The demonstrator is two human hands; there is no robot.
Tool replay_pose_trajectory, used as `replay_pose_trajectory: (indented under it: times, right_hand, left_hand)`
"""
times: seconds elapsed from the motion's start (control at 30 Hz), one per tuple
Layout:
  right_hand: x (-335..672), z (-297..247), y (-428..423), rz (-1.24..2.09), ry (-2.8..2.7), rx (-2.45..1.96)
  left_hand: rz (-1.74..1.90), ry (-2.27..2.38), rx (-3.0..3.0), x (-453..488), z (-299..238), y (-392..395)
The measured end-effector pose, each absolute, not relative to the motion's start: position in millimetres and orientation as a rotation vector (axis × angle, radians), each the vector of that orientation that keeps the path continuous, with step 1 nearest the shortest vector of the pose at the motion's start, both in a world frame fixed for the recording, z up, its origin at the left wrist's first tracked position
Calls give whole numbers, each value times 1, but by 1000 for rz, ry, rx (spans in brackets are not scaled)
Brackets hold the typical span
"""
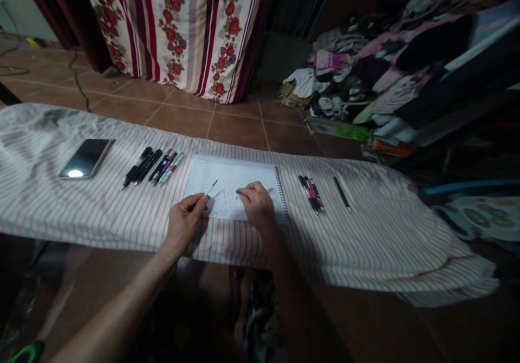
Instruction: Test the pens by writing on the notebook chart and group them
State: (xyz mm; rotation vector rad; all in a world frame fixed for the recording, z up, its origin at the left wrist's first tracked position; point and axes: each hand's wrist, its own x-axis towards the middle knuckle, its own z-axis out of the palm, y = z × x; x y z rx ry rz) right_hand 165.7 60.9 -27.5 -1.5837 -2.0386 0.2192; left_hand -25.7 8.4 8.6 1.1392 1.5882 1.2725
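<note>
In the head view, the notebook (pixel 247 169) lies open on the cloth-covered bench (pixel 382 233), and both hands are above its near part. The left hand (pixel 187 218), at the notebook's near left corner, is closed in a pinch and has hold of a thin dark stick (pixel 213 185). The long axis of this stick goes slantwise, away from the person and to the right, over the page. The right hand (pixel 257 203) is apart from the stick, on its right side; its fingers are curled around a slim object (pixel 269 190), whose pinkish end shows, but I cannot tell exactly what it is. Pens (pixel 312 194) lie right of the notebook.
</note>
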Motion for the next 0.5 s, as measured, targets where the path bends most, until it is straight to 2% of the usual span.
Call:
replay_pose_trajectory:
  times: [0.5]
  right_hand:
    - [165, -28, 63, 242, -2036, -1650]
  left_hand:
    - [1279, 1543, 1105, -31, 7, 6]
